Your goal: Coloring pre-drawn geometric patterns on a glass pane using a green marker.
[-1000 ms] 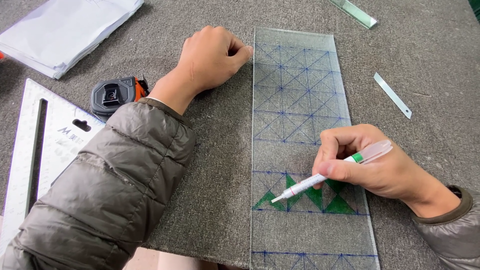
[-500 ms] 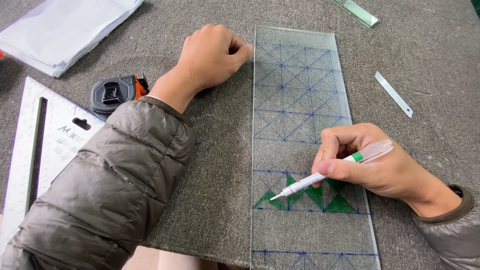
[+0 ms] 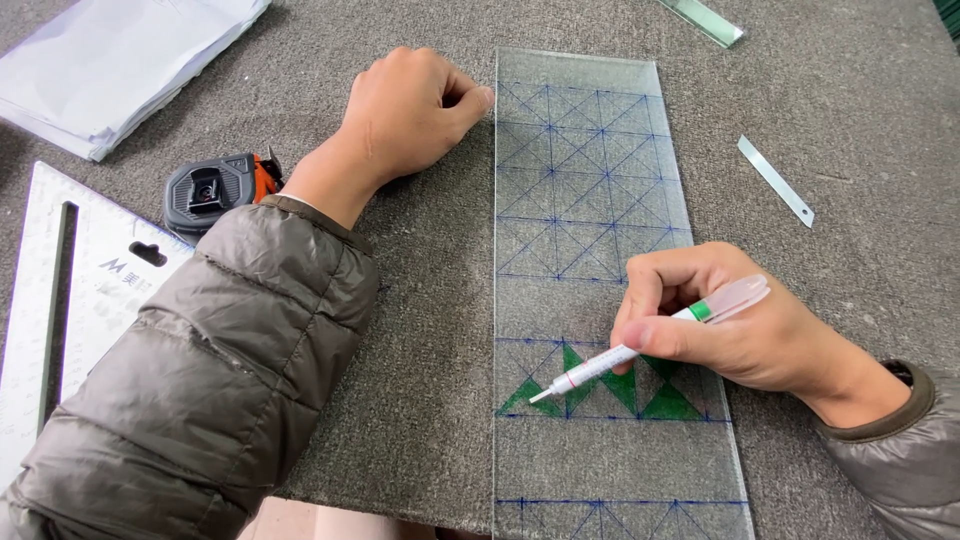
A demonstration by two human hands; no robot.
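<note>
Grey felt-covered worktop (image 3: 420, 330) underneath everything, soft enough to keep glass from sliding or scratching. Long clear glass strip (image 3: 590, 180) lying flat on it, ruled with a blue grid and diagonals, a few triangles near its lower part already filled green. Left of the strip, a metal set square (image 3: 60, 300), a stack of white paper (image 3: 120, 60) further up, and a black and orange tape measure (image 3: 215, 190) just beside the sleeve, all parked out of the way. Right of the strip, a thin blade-like metal piece (image 3: 775, 180). Left hand (image 3: 410, 115) curled into a loose fist against the strip's left edge, apparently bracing it. Right hand (image 3: 730, 320) resting on the glass for steadiness, fingers clamped on a green-banded white paint marker (image 3: 640, 345), tip touching a green triangle.
</note>
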